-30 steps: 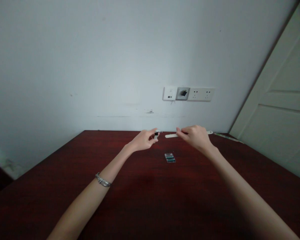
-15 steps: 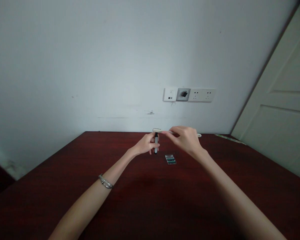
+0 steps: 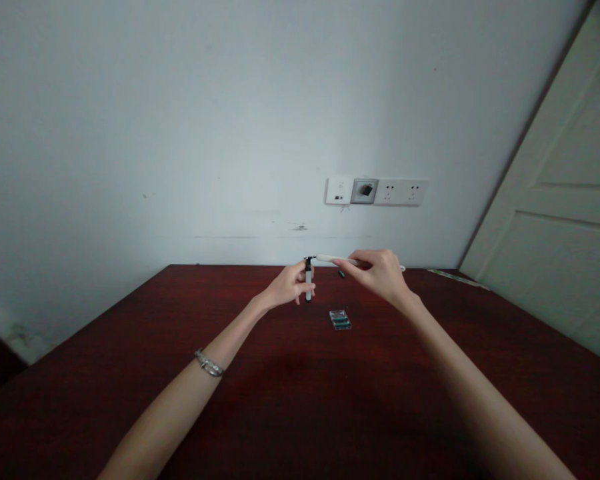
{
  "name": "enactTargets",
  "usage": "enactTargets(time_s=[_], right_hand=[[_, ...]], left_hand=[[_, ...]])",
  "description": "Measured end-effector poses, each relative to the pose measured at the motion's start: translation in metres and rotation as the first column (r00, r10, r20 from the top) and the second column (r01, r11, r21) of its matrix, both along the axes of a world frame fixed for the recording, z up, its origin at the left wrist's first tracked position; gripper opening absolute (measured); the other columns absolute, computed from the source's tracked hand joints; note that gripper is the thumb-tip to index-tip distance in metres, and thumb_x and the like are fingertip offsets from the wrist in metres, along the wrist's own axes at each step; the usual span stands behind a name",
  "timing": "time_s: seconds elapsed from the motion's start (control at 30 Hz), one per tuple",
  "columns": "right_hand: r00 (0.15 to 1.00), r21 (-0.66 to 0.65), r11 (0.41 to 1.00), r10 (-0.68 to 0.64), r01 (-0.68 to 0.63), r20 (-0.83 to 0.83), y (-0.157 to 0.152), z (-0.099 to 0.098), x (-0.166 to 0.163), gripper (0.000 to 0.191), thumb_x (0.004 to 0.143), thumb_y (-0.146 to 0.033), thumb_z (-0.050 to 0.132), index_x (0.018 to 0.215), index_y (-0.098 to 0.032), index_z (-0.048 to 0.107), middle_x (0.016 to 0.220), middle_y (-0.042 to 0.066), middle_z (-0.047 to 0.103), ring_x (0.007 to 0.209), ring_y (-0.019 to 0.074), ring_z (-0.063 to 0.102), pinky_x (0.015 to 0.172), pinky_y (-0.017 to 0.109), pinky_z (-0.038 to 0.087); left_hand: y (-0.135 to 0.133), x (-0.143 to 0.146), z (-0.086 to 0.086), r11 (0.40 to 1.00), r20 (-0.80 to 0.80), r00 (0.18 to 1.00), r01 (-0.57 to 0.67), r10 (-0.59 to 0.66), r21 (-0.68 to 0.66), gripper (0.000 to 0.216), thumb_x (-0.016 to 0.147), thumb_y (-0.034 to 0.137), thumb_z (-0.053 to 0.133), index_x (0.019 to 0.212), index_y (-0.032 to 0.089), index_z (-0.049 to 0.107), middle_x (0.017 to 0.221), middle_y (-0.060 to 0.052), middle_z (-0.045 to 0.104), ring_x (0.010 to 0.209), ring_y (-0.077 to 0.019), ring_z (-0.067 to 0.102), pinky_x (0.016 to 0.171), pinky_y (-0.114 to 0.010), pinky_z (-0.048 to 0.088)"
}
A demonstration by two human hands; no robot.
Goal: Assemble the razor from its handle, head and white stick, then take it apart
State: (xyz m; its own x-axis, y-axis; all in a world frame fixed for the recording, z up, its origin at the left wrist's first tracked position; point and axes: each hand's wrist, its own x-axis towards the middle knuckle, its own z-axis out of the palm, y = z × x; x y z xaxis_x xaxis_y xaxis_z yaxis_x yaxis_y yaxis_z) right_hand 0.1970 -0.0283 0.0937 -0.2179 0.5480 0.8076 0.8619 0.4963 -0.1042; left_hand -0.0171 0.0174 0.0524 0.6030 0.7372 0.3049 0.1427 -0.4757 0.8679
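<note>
My left hand (image 3: 291,285) is closed around a slim, upright light-grey stick with black ends (image 3: 309,283). A small dark piece sticks out sideways at its top. In my right hand (image 3: 377,272), pinched between thumb and fingers, is a long thin white stick (image 3: 326,258), held nearly level. Its left tip is close beside the dark piece; whether they touch I cannot tell. On the table below lies a small clear pack (image 3: 341,320) with green pieces in it. A small dark-green piece (image 3: 341,273) lies behind, near my right fingers.
The dark red table (image 3: 280,400) runs up to a pale wall (image 3: 230,120). Wall sockets (image 3: 400,192) sit above its back edge. A flat printed strip (image 3: 460,279) lies at the back right, near a white panelled door (image 3: 570,260).
The white stick has shifted right, off the top of the grey stick, so the dark piece there now shows. The small green piece behind has come into view.
</note>
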Motion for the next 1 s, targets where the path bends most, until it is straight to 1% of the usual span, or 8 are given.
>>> enactTargets(time_s=[0.1,0.17,0.3,0.47,0.57,0.7,0.83,1.0], right_hand=[[0.997,-0.004,0.998,0.057,-0.057,0.049,-0.005,0.000,-0.013,0.054,0.083,-0.058,0.044,0.052,-0.017,0.060,0.049,0.002,0.057,0.044,0.0090,0.042,0.049,0.025,0.023],[0.995,0.004,0.997,0.073,-0.073,0.068,-0.005,-0.003,-0.016,0.053,0.082,-0.058,0.045,0.053,-0.017,0.061,0.050,0.002,0.058,0.045,0.0090,0.043,0.049,0.024,0.023],[0.996,0.049,0.995,0.082,-0.084,0.045,0.004,-0.009,-0.003,0.049,0.082,-0.054,0.049,0.052,-0.017,0.060,0.049,0.001,0.057,0.045,0.0088,0.044,0.049,0.024,0.025],[0.999,0.097,0.994,0.053,-0.053,0.002,0.012,-0.011,0.012,0.045,0.082,-0.050,0.052,0.054,-0.016,0.062,0.050,0.001,0.058,0.044,0.0088,0.044,0.050,0.023,0.027],[0.998,0.119,0.990,0.070,-0.070,0.007,0.006,-0.009,0.003,0.045,0.082,-0.049,0.053,0.053,-0.016,0.062,0.048,0.001,0.057,0.044,0.0086,0.043,0.049,0.023,0.027],[0.990,0.111,0.985,0.127,-0.134,0.064,-0.002,-0.007,-0.014,0.044,0.082,-0.050,0.052,0.056,-0.017,0.063,0.050,0.001,0.059,0.046,0.0091,0.047,0.050,0.023,0.027],[0.994,0.066,0.994,0.084,-0.089,0.071,0.005,-0.012,-0.009,0.049,0.083,-0.054,0.048,0.055,-0.017,0.062,0.050,0.003,0.060,0.045,0.0100,0.046,0.050,0.024,0.027],[1.000,0.013,1.000,0.020,-0.020,-0.018,0.018,-0.020,0.012,0.052,0.083,-0.056,0.046,0.054,-0.017,0.063,0.052,0.003,0.061,0.046,0.0100,0.046,0.051,0.024,0.027]], left_hand=[[0.001,0.003,-0.003,0.998,-0.038,0.999,-0.026,0.028,0.055,0.025,0.074,0.021,0.057,0.096,0.013,0.048,0.066,-0.002,0.060,0.055,-0.0143,0.060,0.038,-0.019,0.043],[0.001,0.004,-0.004,0.997,-0.063,0.998,-0.026,0.030,0.075,0.025,0.073,0.021,0.057,0.096,0.012,0.051,0.066,-0.002,0.060,0.054,-0.0140,0.060,0.039,-0.020,0.044],[0.000,0.003,-0.002,0.998,-0.069,0.998,-0.004,0.009,0.062,0.023,0.074,0.021,0.058,0.093,0.013,0.049,0.067,-0.002,0.061,0.054,-0.0131,0.060,0.040,-0.019,0.045],[0.003,-0.002,-0.002,0.999,-0.008,1.000,-0.010,0.010,0.033,0.021,0.075,0.022,0.056,0.089,0.016,0.042,0.071,-0.004,0.063,0.063,-0.0155,0.064,0.041,-0.017,0.045],[0.007,-0.003,-0.005,0.998,-0.028,0.999,-0.034,0.036,0.055,0.021,0.075,0.020,0.055,0.092,0.016,0.043,0.072,-0.004,0.063,0.064,-0.0159,0.064,0.040,-0.017,0.044],[0.008,-0.001,-0.009,0.994,-0.073,0.996,-0.049,0.056,0.101,0.021,0.074,0.020,0.055,0.093,0.014,0.048,0.071,-0.003,0.062,0.058,-0.0136,0.061,0.039,-0.018,0.045],[0.007,-0.002,-0.007,0.993,-0.102,0.993,-0.049,0.060,0.108,0.020,0.075,0.021,0.055,0.092,0.014,0.049,0.070,-0.002,0.061,0.057,-0.0124,0.060,0.041,-0.018,0.045],[0.011,-0.008,-0.005,0.996,-0.073,0.996,-0.047,0.053,0.080,0.020,0.076,0.021,0.054,0.093,0.015,0.045,0.073,-0.002,0.062,0.065,-0.0134,0.063,0.043,-0.015,0.044]])
